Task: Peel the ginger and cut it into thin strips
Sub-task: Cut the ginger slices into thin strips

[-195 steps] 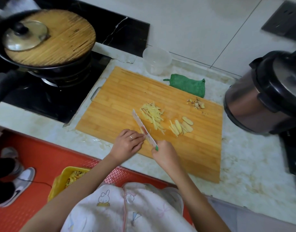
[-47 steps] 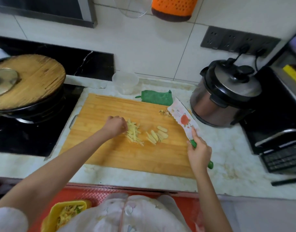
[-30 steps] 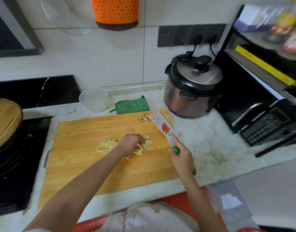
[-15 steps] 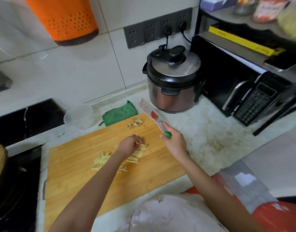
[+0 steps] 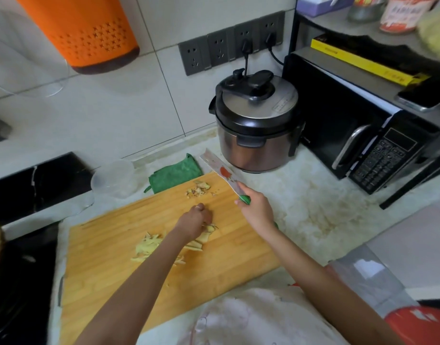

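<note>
Fingers (image 5: pixel 206 216) of the left hand (image 5: pixel 193 221) are curled downward and bunched together over a small heap of pale yellow ginger slices (image 5: pixel 210 229), pinching them against the rectangular light-wood cutting board (image 5: pixel 109 265). A ring shows on one finger. Fingers (image 5: pixel 247 191) of the right hand (image 5: pixel 257 211) are wrapped round the green handle of a knife (image 5: pixel 220 170) whose broad pale blade bears a red print. That blade is lifted off the board and points up and away toward the back wall, well clear of the ginger. The right hand hangs over the board's right edge, near the left hand but apart from it.

Left of the slices, partly hidden by the left forearm, a loose pile of thin yellow ginger strips (image 5: pixel 147 246) lies near the middle of the board. A little cluster of brownish ginger peel scraps (image 5: pixel 197 189) sits close to the board's far edge.

The board rests on a pale marbled stone table (image 5: pixel 303 202). Just behind it lies a folded green cloth (image 5: pixel 175 174), and left of that stands a clear round plastic container (image 5: pixel 113 179). A steel pressure cooker with a black lid (image 5: pixel 256 125) stands at the back, beside a black microwave oven (image 5: pixel 358 135). Two plugs sit in the row of grey wall sockets (image 5: pixel 214 53). An orange perforated plastic holder (image 5: pixel 82 33) hangs on the white tiled wall, and a black stove (image 5: pixel 20 282) fills the left edge.
</note>
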The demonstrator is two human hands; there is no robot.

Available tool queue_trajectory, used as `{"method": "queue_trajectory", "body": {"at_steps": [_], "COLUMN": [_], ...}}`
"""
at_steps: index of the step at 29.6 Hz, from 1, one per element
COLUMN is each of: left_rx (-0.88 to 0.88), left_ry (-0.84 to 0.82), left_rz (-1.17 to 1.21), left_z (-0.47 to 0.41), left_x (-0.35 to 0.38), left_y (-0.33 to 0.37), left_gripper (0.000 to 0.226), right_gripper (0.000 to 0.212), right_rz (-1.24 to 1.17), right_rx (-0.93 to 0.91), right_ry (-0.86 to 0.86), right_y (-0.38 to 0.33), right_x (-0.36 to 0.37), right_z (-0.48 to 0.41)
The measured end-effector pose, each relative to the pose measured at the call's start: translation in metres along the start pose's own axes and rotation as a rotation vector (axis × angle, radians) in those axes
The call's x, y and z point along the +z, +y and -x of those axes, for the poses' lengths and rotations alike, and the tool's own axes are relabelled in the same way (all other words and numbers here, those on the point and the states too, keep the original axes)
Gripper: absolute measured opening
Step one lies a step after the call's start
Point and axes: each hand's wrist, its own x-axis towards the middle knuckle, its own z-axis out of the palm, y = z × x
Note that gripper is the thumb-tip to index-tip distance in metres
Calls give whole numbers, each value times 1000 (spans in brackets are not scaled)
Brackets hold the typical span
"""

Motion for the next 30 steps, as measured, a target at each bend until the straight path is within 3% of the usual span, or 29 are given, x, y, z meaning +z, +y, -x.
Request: {"method": "queue_trajectory", "body": {"at_steps": [12, 16, 21, 26, 30], "left_rx": [71, -56, -123, -168, -165], "left_ry": [75, 175, 479, 589, 615], "left_rz": [86, 405, 870, 1036, 1112], "left_z": [6, 14, 34, 48, 54], "left_x": [9, 3, -21, -31, -37], "left_y": [-5, -8, 15, 34, 47], "left_gripper": [26, 19, 36, 24, 33], "right_gripper": [54, 63, 60, 43, 40], "right_rz": [24, -90, -14, -2, -80], "right_rx": [-15, -209, -286, -356, -398], "right_ry": [-93, -210, -207, -185, -131], "right_y": [12, 13, 15, 5, -1], "right_x": [2, 5, 7, 13, 15], "right_z": [2, 9, 8, 9, 11]}}
